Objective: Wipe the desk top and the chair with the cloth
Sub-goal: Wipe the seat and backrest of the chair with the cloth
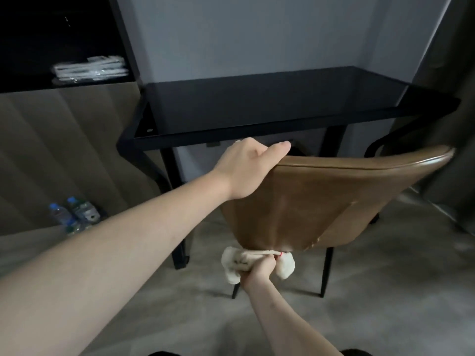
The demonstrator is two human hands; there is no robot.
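Observation:
A brown leather chair (321, 201) with black legs stands with its back toward me, in front of a black glass desk (257, 106). My left hand (246, 165) grips the top left edge of the chair back, fingers curled over it. My right hand (259, 268) holds a bunched cream cloth (236, 263) against the bottom edge of the chair back. The chair's seat is hidden behind its back.
Water bottles (74, 214) stand on the floor at the left by a wood-panelled wall. Wrapped white packets (90, 68) lie on a dark shelf at upper left. A dark curtain (447, 111) hangs at the right. Grey carpet lies around the chair.

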